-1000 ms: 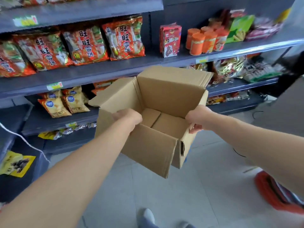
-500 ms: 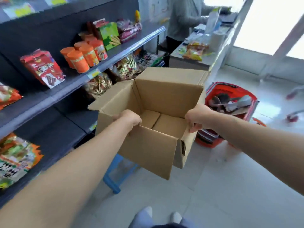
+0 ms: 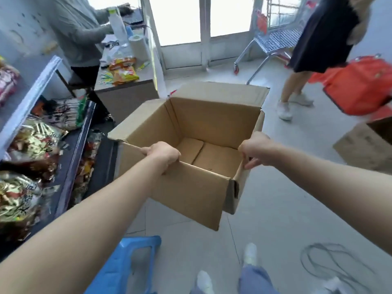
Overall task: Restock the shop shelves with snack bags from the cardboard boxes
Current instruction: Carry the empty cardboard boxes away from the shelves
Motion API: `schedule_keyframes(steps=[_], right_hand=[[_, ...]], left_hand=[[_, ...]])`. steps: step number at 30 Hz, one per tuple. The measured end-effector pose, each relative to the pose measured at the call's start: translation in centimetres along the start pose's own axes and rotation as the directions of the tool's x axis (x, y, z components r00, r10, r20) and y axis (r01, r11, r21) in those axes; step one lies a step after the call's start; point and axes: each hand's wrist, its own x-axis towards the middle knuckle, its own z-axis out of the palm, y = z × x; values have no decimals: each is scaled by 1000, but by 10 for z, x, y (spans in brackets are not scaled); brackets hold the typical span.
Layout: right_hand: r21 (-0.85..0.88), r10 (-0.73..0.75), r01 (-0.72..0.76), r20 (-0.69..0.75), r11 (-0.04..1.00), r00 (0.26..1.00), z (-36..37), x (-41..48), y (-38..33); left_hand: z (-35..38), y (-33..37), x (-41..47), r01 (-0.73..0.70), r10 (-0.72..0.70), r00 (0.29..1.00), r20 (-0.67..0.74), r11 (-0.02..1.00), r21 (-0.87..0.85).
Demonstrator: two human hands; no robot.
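I hold an open brown cardboard box [image 3: 191, 187] in the air in front of me; its inside is bare, with only the bottom flaps showing. My left hand [image 3: 162, 154] grips the near left rim, fingers curled over the edge. My right hand [image 3: 255, 148] grips the near right corner of the rim. Shelves [image 3: 70, 158] with snack bags [image 3: 36, 141] stand to my left. A second cardboard box [image 3: 367, 145] sits on the floor at the right.
A blue plastic stool [image 3: 123, 268] stands by my feet. A person in grey works at a counter [image 3: 125, 90] at the back left. Another person [image 3: 318, 39] stands at the back right beside a shopping trolley [image 3: 273, 41] and a red basket [image 3: 360, 85]. A cable [image 3: 331, 264] lies coiled on the floor.
I have turned to the right with the box, away from the shelves toward the counter and door. Both hands keep the same grip on the rim.
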Motion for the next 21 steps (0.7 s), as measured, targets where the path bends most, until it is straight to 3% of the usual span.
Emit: schedule_keyframes(steps=[6,14,21], right_hand=[[188,164,-135,-152,973,975,-69,-5,79],[480,347,-175,-299,860,889,-172,-8,192],[629,473,-165,-361,760,804,-250,-2,276]], left_hand=[[62,90,-25,-198,180,971,158,974,108],[176,220,-90,-494,431,865,257,824,278],[269,309,-154,-574,479,815,325,741,349]])
